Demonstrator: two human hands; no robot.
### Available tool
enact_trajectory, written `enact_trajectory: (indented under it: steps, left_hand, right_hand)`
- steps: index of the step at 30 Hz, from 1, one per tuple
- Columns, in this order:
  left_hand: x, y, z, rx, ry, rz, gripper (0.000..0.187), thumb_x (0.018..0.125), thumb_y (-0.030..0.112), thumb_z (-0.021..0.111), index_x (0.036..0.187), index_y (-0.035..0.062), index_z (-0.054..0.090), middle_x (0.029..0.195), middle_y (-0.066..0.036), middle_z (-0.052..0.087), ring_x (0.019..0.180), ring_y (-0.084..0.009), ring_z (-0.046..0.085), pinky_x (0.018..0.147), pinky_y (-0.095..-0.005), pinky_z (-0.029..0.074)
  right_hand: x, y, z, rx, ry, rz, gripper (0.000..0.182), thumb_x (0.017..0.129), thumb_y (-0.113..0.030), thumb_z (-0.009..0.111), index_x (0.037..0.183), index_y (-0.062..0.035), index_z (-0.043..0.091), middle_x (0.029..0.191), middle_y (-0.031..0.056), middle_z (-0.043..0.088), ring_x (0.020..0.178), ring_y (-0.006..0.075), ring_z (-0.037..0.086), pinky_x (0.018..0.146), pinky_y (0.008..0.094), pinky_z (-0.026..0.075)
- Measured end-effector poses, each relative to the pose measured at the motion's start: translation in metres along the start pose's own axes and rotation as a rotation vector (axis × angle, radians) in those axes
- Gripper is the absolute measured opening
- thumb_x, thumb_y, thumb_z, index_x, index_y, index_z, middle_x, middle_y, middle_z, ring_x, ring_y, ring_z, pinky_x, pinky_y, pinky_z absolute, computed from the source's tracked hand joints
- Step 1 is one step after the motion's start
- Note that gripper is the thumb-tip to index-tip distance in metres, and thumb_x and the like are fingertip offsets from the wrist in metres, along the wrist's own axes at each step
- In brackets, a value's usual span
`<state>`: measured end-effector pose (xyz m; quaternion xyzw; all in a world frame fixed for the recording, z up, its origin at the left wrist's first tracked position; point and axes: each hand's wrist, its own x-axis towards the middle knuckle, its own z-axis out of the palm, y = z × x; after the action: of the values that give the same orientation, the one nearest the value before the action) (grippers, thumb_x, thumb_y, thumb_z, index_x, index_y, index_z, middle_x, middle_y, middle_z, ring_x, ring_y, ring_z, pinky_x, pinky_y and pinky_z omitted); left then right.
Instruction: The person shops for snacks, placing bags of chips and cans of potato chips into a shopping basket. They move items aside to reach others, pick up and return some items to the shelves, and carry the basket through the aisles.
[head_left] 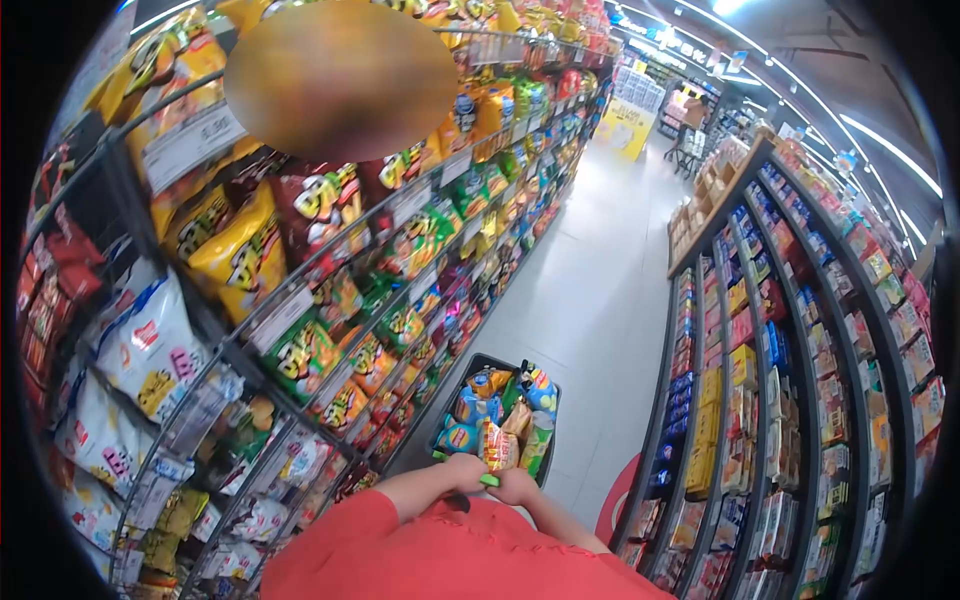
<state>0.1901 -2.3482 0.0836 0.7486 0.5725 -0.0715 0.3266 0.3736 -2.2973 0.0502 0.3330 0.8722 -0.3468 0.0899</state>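
Observation:
Both of my hands are closed around the green handle [489, 480] of a dark shopping cart [474, 363]. My left hand [463, 473] grips its left part and my right hand [515, 487] its right part, close together in front of my red shirt. Inside the cart lie several snack packs: a blue bag [476, 407], a round blue pack [457, 437], a red-and-white pack [499, 445], a green pack [537, 443] and a blue-and-yellow pack [540, 390] at the far right corner.
Tall racks of chip bags [240, 250] line the left side, with large white bags [150, 345] nearest. Shelves of boxed and packaged goods [705, 430] run along the right. Ahead stretches a pale tiled aisle [585, 280], with a yellow display [622, 128] and another cart [688, 148] farther off.

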Motion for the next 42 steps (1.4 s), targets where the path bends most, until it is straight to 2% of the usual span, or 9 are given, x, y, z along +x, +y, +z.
enact_trajectory:
  steps: [6, 13, 17, 20, 28, 30, 34, 38, 42]
  left_hand:
    - [-0.052, 0.004, 0.040, -0.028, -0.035, 0.092, 0.033, 0.080, 0.037, 0.063, 0.093, 0.0091, 0.073, 0.089, -0.015, 0.072, 0.084, -0.0347, 0.071, 0.074, -0.0471, 0.056]
    - [-0.132, 0.015, 0.060, 0.046, 0.031, 0.114, 0.027, 0.076, 0.032, 0.067, 0.088, 0.0084, 0.073, 0.087, -0.015, 0.072, 0.083, -0.0326, 0.071, 0.074, -0.0453, 0.056]
    - [-0.175, 0.014, 0.085, 0.079, 0.046, 0.127, 0.023, 0.075, 0.029, 0.065, 0.085, 0.0097, 0.075, 0.084, -0.014, 0.072, 0.081, -0.0331, 0.071, 0.072, -0.0456, 0.056]
    - [-0.207, 0.012, 0.109, 0.083, 0.037, 0.097, 0.026, 0.074, 0.031, 0.068, 0.086, 0.0087, 0.075, 0.085, -0.014, 0.072, 0.082, -0.0328, 0.071, 0.072, -0.0449, 0.056]
    - [-0.307, 0.046, 0.157, 0.046, -0.020, 0.014, 0.037, 0.075, 0.040, 0.072, 0.092, 0.0074, 0.075, 0.092, -0.014, 0.073, 0.088, -0.0317, 0.071, 0.076, -0.0437, 0.056]
    - [-0.335, 0.057, 0.172, 0.011, 0.009, 0.032, 0.039, 0.076, 0.042, 0.071, 0.092, 0.0072, 0.075, 0.091, -0.015, 0.073, 0.088, -0.0323, 0.071, 0.076, -0.0436, 0.056]
    - [-0.372, 0.088, 0.215, -0.003, 0.040, -0.061, 0.036, 0.077, 0.039, 0.069, 0.090, 0.0068, 0.074, 0.090, -0.016, 0.072, 0.087, -0.0330, 0.071, 0.075, -0.0441, 0.056]
    - [-0.414, 0.110, 0.270, -0.068, 0.120, -0.131, 0.026, 0.077, 0.030, 0.066, 0.085, 0.0062, 0.073, 0.088, -0.018, 0.072, 0.084, -0.0345, 0.071, 0.074, -0.0464, 0.056]
    - [-0.451, 0.133, 0.307, -0.128, 0.004, -0.137, 0.027, 0.080, 0.028, 0.064, 0.092, 0.0050, 0.073, 0.094, -0.018, 0.072, 0.092, -0.0351, 0.070, 0.078, -0.0468, 0.055]
  right_hand:
    - [-0.049, -0.043, 0.032, 0.067, -0.080, 0.005, 0.038, 0.077, -0.040, 0.068, 0.101, -0.0114, 0.072, 0.089, 0.0188, 0.071, 0.083, 0.0380, 0.069, 0.075, 0.0476, 0.055]
    - [-0.086, -0.100, 0.092, 0.095, 0.106, 0.100, 0.038, 0.076, -0.034, 0.071, 0.105, -0.0101, 0.072, 0.091, 0.0221, 0.070, 0.087, 0.0393, 0.068, 0.080, 0.0471, 0.054]
    - [-0.108, -0.140, 0.132, 0.149, 0.173, 0.075, 0.037, 0.077, -0.034, 0.070, 0.102, -0.0066, 0.069, 0.087, 0.0246, 0.069, 0.085, 0.0421, 0.068, 0.076, 0.0493, 0.054]
    - [-0.124, -0.170, 0.156, 0.183, 0.107, 0.150, 0.037, 0.079, -0.036, 0.068, 0.098, -0.0039, 0.070, 0.088, 0.0243, 0.070, 0.085, 0.0409, 0.068, 0.077, 0.0486, 0.054]
    - [-0.182, -0.209, 0.217, 0.201, -0.041, 0.063, 0.039, 0.077, -0.037, 0.071, 0.096, -0.0039, 0.070, 0.089, 0.0244, 0.070, 0.085, 0.0396, 0.069, 0.077, 0.0478, 0.055]
    - [-0.202, -0.219, 0.232, 0.256, -0.048, 0.058, 0.043, 0.078, -0.040, 0.074, 0.103, -0.0060, 0.071, 0.088, 0.0227, 0.070, 0.081, 0.0383, 0.070, 0.075, 0.0472, 0.053]
    - [-0.240, -0.231, 0.259, 0.106, -0.048, -0.072, 0.042, 0.077, -0.039, 0.072, 0.102, -0.0055, 0.070, 0.087, 0.0241, 0.069, 0.083, 0.0401, 0.068, 0.076, 0.0482, 0.054]
    - [-0.279, -0.263, 0.297, 0.037, -0.064, -0.038, 0.036, 0.076, -0.037, 0.071, 0.096, -0.0068, 0.069, 0.084, 0.0236, 0.069, 0.081, 0.0393, 0.069, 0.075, 0.0496, 0.054]
    - [-0.319, -0.273, 0.334, 0.035, -0.147, -0.068, 0.036, 0.078, -0.040, 0.070, 0.095, -0.0085, 0.068, 0.082, 0.0217, 0.069, 0.078, 0.0403, 0.068, 0.069, 0.0496, 0.054]
